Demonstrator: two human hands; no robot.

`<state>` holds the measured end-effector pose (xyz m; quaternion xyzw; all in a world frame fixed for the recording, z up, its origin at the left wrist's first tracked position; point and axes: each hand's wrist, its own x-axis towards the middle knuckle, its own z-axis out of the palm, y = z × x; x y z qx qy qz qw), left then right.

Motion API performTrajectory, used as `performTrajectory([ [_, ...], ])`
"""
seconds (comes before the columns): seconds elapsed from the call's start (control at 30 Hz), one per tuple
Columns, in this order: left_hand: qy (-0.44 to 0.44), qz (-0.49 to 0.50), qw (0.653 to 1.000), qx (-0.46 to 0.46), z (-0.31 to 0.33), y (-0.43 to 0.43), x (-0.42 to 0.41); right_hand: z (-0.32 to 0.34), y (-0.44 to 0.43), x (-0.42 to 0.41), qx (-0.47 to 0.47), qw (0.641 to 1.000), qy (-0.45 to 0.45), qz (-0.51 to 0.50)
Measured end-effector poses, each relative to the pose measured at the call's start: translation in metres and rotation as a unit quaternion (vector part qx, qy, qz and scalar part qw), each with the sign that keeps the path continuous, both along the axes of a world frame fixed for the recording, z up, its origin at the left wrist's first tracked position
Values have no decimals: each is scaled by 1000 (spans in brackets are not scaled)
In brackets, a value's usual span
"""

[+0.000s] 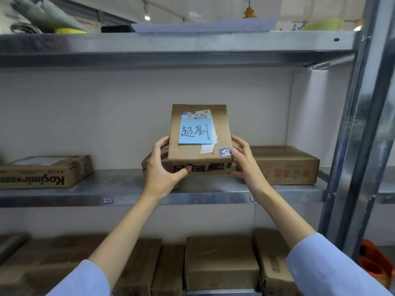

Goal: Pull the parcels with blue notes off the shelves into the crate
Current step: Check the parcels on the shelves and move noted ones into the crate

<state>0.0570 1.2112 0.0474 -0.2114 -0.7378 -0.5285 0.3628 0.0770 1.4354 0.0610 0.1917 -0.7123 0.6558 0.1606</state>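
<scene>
Head view: cardboard parcel [199, 137] with blue note [195, 131] is gripped at frame centre between left hand [163, 165] and right hand [243, 161], fingers curled round its lower corners. It is tilted, noted face toward camera, long axis running up-frame, above middle shelf [85, 189].

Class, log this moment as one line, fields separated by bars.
parcel: blue note on front, tilted | left hand: grips left side | right hand: grips right side | place: over middle shelf
</scene>
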Motion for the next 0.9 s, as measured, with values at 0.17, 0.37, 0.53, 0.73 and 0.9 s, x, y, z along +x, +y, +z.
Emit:
performTrajectory([
  [0.17, -5, -9, 1000, -7, -11, 0, 4, -6, -1, 13, -2, 1000, -15, -12],
  [0.37, -5, -51, 999, -6, -28, -7, 7, -18, -7, 29, -6, 998, -25, -49],
  [0.53, -15, -110, 994, -21, -46, -21, 23, -37, -26, 64, -21, 995, -32, -87],
  [0.73, -35, -178, 981, -66, -75, -39, 60, -82, -49, 123, -41, 983, -62, -170],
  [0.9, -78, -250, 960, -95, -114, -42, 101, -129, -65, 191, -75, 964, -100, -233],
])
